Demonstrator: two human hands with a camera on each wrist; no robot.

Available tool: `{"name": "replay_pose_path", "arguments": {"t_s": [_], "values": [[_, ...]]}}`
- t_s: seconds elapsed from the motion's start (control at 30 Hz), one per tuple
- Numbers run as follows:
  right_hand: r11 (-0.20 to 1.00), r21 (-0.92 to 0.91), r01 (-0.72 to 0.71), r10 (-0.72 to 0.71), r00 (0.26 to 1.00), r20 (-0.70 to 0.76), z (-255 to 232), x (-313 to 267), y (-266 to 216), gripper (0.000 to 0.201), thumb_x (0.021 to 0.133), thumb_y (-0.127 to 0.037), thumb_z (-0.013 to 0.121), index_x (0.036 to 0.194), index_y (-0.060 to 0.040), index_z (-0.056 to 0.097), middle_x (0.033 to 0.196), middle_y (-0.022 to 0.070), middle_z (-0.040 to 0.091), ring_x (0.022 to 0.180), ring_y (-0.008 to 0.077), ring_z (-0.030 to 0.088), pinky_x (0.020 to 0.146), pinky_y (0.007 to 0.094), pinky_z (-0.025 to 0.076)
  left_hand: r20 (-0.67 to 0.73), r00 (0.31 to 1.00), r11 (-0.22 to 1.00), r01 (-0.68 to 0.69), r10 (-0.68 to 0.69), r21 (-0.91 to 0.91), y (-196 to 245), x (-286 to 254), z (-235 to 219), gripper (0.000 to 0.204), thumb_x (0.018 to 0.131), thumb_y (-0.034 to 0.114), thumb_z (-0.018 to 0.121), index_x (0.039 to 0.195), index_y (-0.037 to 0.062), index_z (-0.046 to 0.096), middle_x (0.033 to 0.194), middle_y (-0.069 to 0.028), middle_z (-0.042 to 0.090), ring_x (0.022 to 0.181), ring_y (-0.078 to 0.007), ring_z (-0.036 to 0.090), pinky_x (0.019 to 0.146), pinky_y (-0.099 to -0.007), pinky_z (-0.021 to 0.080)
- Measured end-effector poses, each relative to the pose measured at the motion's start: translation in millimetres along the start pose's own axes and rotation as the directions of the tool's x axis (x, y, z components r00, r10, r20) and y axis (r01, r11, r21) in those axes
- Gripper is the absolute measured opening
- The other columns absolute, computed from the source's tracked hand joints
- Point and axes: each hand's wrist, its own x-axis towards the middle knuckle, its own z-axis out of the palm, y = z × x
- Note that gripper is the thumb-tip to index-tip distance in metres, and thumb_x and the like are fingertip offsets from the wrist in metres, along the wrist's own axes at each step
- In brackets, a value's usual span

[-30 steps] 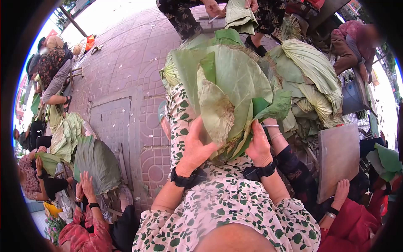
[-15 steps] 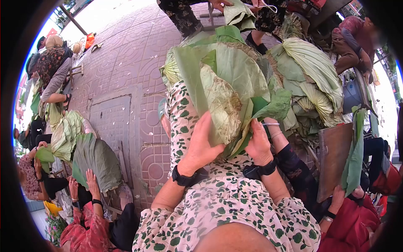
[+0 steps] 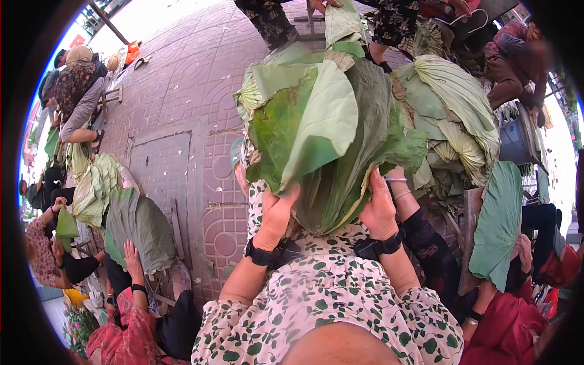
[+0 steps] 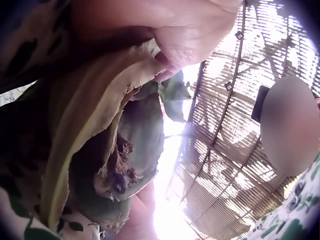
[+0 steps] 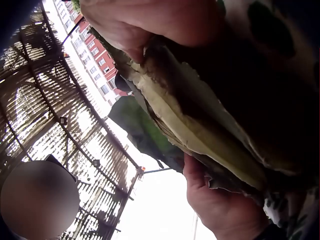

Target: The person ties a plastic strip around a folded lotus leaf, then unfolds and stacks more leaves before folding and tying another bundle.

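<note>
A layered bundle of large lotus leaves (image 3: 347, 140), partly dried, lies over the lap of the patterned dress. One green leaf (image 3: 283, 125) with a pale folded-over flap spreads on its left side. My left hand (image 3: 278, 212) pinches the near left edge of the leaves; the left wrist view shows thumb and fingers closing on a leaf edge (image 4: 112, 90). At the near right edge, my right hand (image 3: 378, 210) pinches a yellowish leaf rim (image 5: 165, 110) between thumb and fingers. Most of the finger ends are hidden behind the leaves.
A tall stack of dried lotus leaves (image 3: 456, 115) stands to the right. Another person's green leaf (image 3: 497, 225) covers a wooden board (image 3: 471, 243) at the lower right. Opposite sits a person (image 3: 261, 21) with leaves. Paving (image 3: 182, 103) runs along the left, beside neighbours with leaf piles (image 3: 143, 231).
My left hand has moved left, and the blotchy folded leaf has swung over, showing a green face and dark ribbed leaves beneath. The right hand stays nearly put. A neighbour's leaf now covers the board.
</note>
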Motion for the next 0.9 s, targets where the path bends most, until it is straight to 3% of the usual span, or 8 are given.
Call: {"name": "replay_pose_path", "arguments": {"t_s": [0.1, 0.2, 0.3, 0.5, 0.57, 0.67, 0.83, 0.9], "values": [[1.000, -0.004, 0.010, -0.010, 1.000, -0.022, 6.5, -1.8, -1.5, 0.042, 0.093, -0.026, 0.050, 0.129, -0.0050, 0.042, 0.125, 0.0069, 0.051, 0.112, 0.0202, 0.050, 0.097, 0.0369, 0.040, -0.210, 0.972, 0.970, 0.055, -0.106, -0.236, 0.4, 2.3, -1.2, 0.038, 0.091, 0.019, 0.051, 0.124, 0.0005, 0.045, 0.116, -0.0090, 0.056, 0.102, -0.0178, 0.056, 0.088, -0.0319, 0.046], [0.997, -0.082, -0.001, -0.005, 0.997, -0.076, 5.1, -4.3, -0.5, 0.045, 0.091, -0.026, 0.054, 0.129, -0.0054, 0.041, 0.125, 0.0055, 0.050, 0.112, 0.0195, 0.050, 0.096, 0.0365, 0.041, -0.232, 0.963, 0.951, 0.063, -0.137, -0.302, 0.5, 3.2, -0.2, 0.040, 0.091, 0.021, 0.051, 0.125, 0.0012, 0.044, 0.116, -0.0089, 0.055, 0.101, -0.0189, 0.057, 0.088, -0.0330, 0.046], [0.973, -0.221, 0.061, -0.067, 0.998, -0.021, 5.4, -8.9, 1.0, 0.050, 0.091, -0.028, 0.054, 0.133, -0.0065, 0.037, 0.130, 0.0049, 0.047, 0.116, 0.0203, 0.047, 0.099, 0.0364, 0.038, -0.235, 0.956, 0.949, 0.102, -0.176, -0.298, 1.5, 2.1, -0.2, 0.039, 0.091, 0.022, 0.051, 0.125, 0.0018, 0.045, 0.117, -0.0090, 0.055, 0.102, -0.0190, 0.057, 0.089, -0.0337, 0.046], [0.938, -0.341, 0.066, -0.074, 0.997, -0.010, 27.7, -15.8, -0.9, 0.068, 0.077, -0.028, 0.072, 0.128, -0.0008, 0.037, 0.121, 0.0076, 0.049, 0.110, 0.0189, 0.048, 0.094, 0.0326, 0.039, -0.248, 0.959, 0.955, 0.065, -0.141, -0.289, 0.4, 2.3, 0.4, 0.040, 0.091, 0.022, 0.051, 0.125, 0.0018, 0.044, 0.116, -0.0095, 0.055, 0.103, -0.0196, 0.056, 0.089, -0.0344, 0.046], [0.870, -0.476, 0.131, -0.135, 0.990, 0.025, 34.7, -14.1, 0.7, 0.064, 0.077, -0.020, 0.072, 0.127, 0.0001, 0.038, 0.118, 0.0071, 0.049, 0.106, 0.0174, 0.048, 0.093, 0.0314, 0.038, -0.239, 0.961, 0.955, 0.066, -0.139, -0.288, 0.1, 2.1, -0.7, 0.040, 0.091, 0.022, 0.051, 0.125, 0.0018, 0.044, 0.117, -0.0097, 0.055, 0.103, -0.0199, 0.056, 0.089, -0.0346, 0.046], [0.754, -0.649, 0.098, -0.139, 0.990, -0.012, 20.4, -7.4, 6.7, 0.061, 0.076, -0.014, 0.072, 0.125, 0.0002, 0.038, 0.116, 0.0062, 0.049, 0.104, 0.0160, 0.048, 0.092, 0.0307, 0.038, -0.224, 0.965, 0.946, 0.061, -0.137, -0.317, -2.8, 1.0, -4.2, 0.040, 0.092, 0.022, 0.050, 0.126, 0.0019, 0.043, 0.118, -0.0102, 0.055, 0.104, -0.0206, 0.056, 0.090, -0.0352, 0.046], [0.802, -0.582, 0.135, -0.162, 0.987, 0.005, 21.3, -3.3, 8.4, 0.049, 0.079, -0.004, 0.065, 0.123, -0.0013, 0.043, 0.110, 0.0046, 0.053, 0.100, 0.0145, 0.050, 0.090, 0.0291, 0.040, -0.198, 0.964, 0.905, 0.082, -0.178, -0.418, -2.5, -0.1, -9.7, 0.041, 0.093, 0.024, 0.048, 0.127, 0.0022, 0.042, 0.118, -0.0107, 0.054, 0.105, -0.0219, 0.056, 0.091, -0.0361, 0.046], [0.897, -0.434, 0.087, -0.113, 0.993, -0.034, 22.5, -4.1, 7.7, 0.042, 0.081, 0.001, 0.061, 0.120, -0.0020, 0.047, 0.110, 0.0058, 0.057, 0.099, 0.0159, 0.055, 0.089, 0.0299, 0.043, -0.205, 0.961, 0.907, 0.086, -0.185, -0.412, -2.3, -0.3, -10.5, 0.040, 0.093, 0.022, 0.048, 0.126, 0.0023, 0.042, 0.118, -0.0108, 0.055, 0.104, -0.0223, 0.056, 0.091, -0.0363, 0.046]]}}
